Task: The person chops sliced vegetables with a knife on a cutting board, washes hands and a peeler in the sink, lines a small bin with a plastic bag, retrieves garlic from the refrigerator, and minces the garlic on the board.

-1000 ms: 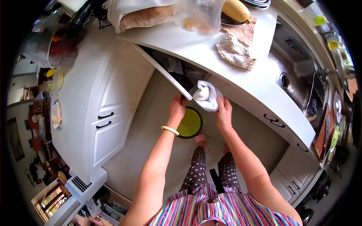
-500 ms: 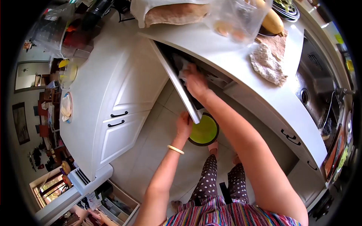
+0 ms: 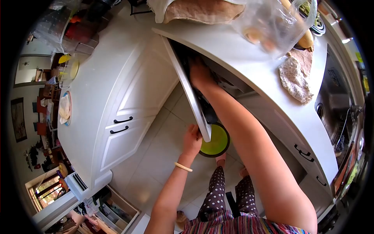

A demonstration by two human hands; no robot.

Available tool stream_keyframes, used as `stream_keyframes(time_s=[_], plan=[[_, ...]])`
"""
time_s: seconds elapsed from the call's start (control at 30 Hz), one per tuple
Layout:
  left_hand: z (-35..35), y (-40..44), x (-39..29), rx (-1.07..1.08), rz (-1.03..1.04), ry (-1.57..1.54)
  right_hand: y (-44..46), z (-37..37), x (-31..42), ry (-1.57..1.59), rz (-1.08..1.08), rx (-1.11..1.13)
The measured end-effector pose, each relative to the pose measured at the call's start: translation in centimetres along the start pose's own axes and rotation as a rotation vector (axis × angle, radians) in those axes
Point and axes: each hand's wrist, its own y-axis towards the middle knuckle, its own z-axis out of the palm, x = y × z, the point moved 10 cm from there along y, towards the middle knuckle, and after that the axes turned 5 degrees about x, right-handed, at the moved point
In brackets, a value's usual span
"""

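The drawer [image 3: 187, 91] has a smooth white front panel and a dark, shadowed interior. It stands pulled out beneath the white counter [image 3: 230, 46], above the floor and partly over a round green container [image 3: 215, 142] with a dark rim. The panel's long axis runs diagonally, upper left to lower right in the view; its outer face points lower left. The left hand [image 3: 193, 137] is closed on the panel's lower-right end. The right hand [image 3: 201, 74] is inside; its fingers are shadowed, so its grip cannot be determined.
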Motion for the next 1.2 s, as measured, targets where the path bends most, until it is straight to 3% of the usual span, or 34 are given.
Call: stream_keyframes(time_s=[0.07,0.17,0.27,0.33,0.37,0.47,0.67,0.87,0.97,1.07,1.17,1.2], plan=[[-0.1,0.1,0.1,-0.034,0.033,-0.023,0.7,1.3,0.4,-0.073,-0.081,0.027],[0.8,-0.2,1.9,-0.034,0.025,-0.111,1.7,1.2,-0.6,0.002,-0.017,0.171],[1.5,-0.5,3.5,0.082,-0.085,-0.095,-2.4,-4.3,0.2,0.266,-0.196,-0.054],[1.2,-0.1,2.5,0.130,-0.111,-0.006,-4.6,-5.4,-2.1,0.556,-0.174,-0.220],[0.5,0.0,1.4,0.055,-0.045,-0.023,-5.7,-5.4,-3.4,0.702,-0.162,-0.303],[-0.5,-0.2,-0.4,-0.106,0.076,-0.021,-8.0,-4.5,-5.4,0.973,-0.012,-0.271],[0.4,-0.4,2.1,-0.026,-0.019,0.068,-10.5,-4.1,-7.5,1.241,0.163,-0.336],[-0.2,-0.2,0.8,-0.043,-0.002,0.022,-12.1,-0.7,-9.7,1.688,0.581,-0.169],[-0.2,-0.2,0.7,-0.050,0.008,-0.018,-12.4,-1.4,-8.9,1.934,0.641,-0.331],[-0.1,-0.1,0.8,-0.066,0.043,0.013,-14.0,-1.6,-9.4,1.864,0.785,-0.304],[-0.2,0.0,0.5,-0.053,0.033,0.024,-14.1,-6.7,-4.1,1.088,0.111,-0.084],[-0.1,-0.1,0.7,-0.059,0.029,0.026,-14.8,-8.2,-1.8,0.810,-0.096,-0.110]])
